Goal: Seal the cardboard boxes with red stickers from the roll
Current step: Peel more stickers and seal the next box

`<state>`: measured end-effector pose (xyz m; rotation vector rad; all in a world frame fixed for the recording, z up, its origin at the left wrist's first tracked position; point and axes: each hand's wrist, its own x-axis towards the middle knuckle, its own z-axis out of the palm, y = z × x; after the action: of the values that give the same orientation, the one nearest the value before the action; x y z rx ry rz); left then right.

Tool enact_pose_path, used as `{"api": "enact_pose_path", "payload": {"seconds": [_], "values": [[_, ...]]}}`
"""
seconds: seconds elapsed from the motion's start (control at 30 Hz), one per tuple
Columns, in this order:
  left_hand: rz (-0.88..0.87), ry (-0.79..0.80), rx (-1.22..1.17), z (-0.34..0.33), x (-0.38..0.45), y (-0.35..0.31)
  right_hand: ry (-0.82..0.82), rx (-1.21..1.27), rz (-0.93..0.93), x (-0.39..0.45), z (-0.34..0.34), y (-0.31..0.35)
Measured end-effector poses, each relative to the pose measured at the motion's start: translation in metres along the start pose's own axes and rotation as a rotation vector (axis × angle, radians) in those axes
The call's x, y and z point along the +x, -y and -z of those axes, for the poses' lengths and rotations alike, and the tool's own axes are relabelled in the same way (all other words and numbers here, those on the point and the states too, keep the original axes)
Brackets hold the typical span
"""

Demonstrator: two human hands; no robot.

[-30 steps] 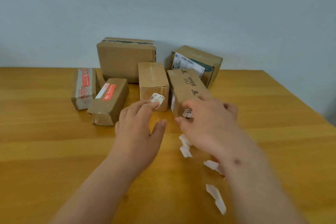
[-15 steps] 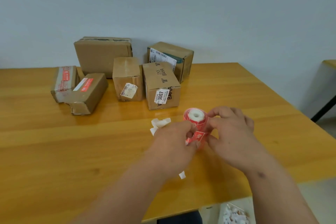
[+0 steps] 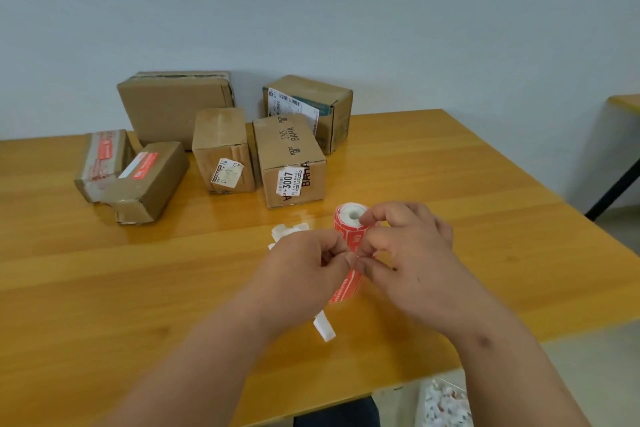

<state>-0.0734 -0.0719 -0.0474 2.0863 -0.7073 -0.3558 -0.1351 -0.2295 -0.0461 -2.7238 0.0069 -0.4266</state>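
Note:
A roll of red stickers (image 3: 350, 222) with a white core is held above the table's middle. My right hand (image 3: 405, 256) grips the roll, fingers curled over its top and side. My left hand (image 3: 308, 260) pinches the loose red strip (image 3: 346, 286) that hangs down from the roll. Several cardboard boxes stand at the back: two small ones with red stickers (image 3: 104, 163) (image 3: 152, 177), a plain one (image 3: 221, 146), one marked 3007 (image 3: 289, 156), a large one (image 3: 173, 104) and one with a shipping label (image 3: 311, 107).
White backing scraps (image 3: 289, 230) (image 3: 324, 326) lie on the wooden table (image 3: 450, 166) near my hands. A bin with more scraps (image 3: 443, 402) sits on the floor below the table's front edge. Another table's edge (image 3: 623, 102) shows at far right.
A second ago my hands were at the boxes; they came back to the roll. Since half a second ago the red strip has been pulled longer from the roll.

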Motion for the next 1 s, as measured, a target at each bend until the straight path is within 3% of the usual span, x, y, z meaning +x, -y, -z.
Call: {"api": "enact_pose_path", "payload": {"seconds": [0.23, 1.0], "values": [[0.045, 0.039, -0.217, 0.003, -0.003, -0.001, -0.037, 0.064, 0.044, 0.0, -0.001, 0.0], [0.097, 0.078, -0.339, 0.007, -0.006, 0.005, -0.031, 0.212, 0.083, 0.002, -0.006, 0.001]]}}
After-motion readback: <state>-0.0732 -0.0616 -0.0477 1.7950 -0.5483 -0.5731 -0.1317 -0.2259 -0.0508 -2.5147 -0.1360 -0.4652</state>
